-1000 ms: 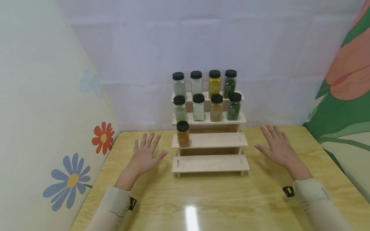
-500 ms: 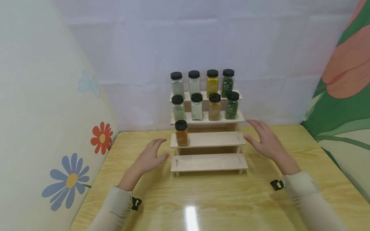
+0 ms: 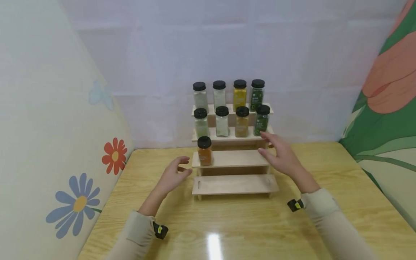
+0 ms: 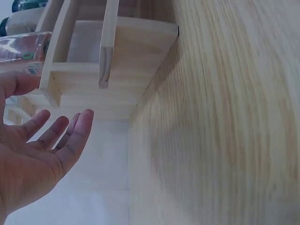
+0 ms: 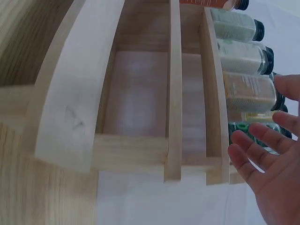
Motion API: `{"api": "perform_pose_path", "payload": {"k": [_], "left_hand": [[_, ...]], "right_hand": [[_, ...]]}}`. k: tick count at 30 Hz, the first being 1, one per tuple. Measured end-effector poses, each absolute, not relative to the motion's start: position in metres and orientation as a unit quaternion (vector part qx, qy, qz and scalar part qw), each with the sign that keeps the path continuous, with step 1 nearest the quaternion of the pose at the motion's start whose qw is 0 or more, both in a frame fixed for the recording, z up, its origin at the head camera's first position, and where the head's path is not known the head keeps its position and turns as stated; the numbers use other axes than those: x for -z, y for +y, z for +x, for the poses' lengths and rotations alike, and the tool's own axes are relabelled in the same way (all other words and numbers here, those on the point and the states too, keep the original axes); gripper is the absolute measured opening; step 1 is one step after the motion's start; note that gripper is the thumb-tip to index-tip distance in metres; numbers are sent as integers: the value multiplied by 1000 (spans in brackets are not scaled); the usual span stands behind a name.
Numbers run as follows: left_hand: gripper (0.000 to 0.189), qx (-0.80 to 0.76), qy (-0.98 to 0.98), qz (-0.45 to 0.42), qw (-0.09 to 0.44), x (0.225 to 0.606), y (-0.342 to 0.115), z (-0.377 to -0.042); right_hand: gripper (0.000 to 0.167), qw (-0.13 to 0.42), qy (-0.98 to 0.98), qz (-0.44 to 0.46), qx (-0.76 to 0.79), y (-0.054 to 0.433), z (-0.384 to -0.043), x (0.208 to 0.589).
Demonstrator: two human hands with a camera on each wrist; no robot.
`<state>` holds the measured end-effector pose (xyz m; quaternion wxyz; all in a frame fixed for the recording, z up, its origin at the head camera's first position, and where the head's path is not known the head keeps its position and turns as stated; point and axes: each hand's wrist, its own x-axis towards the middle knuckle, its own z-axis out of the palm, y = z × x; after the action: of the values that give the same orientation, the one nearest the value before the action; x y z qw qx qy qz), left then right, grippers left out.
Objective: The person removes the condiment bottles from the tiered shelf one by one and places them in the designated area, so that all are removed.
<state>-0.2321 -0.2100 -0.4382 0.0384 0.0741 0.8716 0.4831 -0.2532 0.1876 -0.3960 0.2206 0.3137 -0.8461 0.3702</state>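
Observation:
A stepped wooden rack point(image 3: 235, 184) holds spice jars with black lids. On its third tier from the top, an orange-brown jar point(image 3: 205, 153) stands at the left end. My left hand point(image 3: 174, 175) hovers beside the rack's left side with loosely bent fingers, holding nothing. My right hand point(image 3: 282, 155) reaches over the right end of the middle tiers, its thumb and fingers apart. The closest jar to it is a dark green one point(image 3: 261, 124) on the second tier; whether the fingertips touch it I cannot tell. In the right wrist view that hand's fingers point(image 5: 255, 147) spread beside the jars.
Left of the dark green jar are a tan jar point(image 3: 242, 124), a white one point(image 3: 222, 124) and a pale green one point(image 3: 201, 126). A yellow jar point(image 3: 239, 97) stands among others on the top tier. The rack sits on a wooden table point(image 3: 182, 224) before a white cloth point(image 3: 156, 72).
Both hands began flat and spread on either side. My right hand has moved left to the rack's right end; my left hand has turned inward, its fingers bending. The jars stand as before.

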Motion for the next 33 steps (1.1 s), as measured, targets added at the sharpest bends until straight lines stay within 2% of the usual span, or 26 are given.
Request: {"api": "perform_pose_path", "payload": {"k": [6, 14, 24, 33], "left_hand": [[52, -562, 825, 34, 46, 437, -203, -237], [52, -667, 741, -12, 78, 432, -199, -249], [56, -693, 708, -9, 133, 429, -203, -262], [54, -703, 696, -8, 146, 429, -202, -269]], "right_hand": [[56, 218, -837, 317, -388, 169, -257, 391], [54, 186, -827, 322, -422, 143, -261, 383], [49, 160, -814, 328, -451, 114, -269, 382], [49, 122, -797, 343, -482, 94, -278, 381]]}}
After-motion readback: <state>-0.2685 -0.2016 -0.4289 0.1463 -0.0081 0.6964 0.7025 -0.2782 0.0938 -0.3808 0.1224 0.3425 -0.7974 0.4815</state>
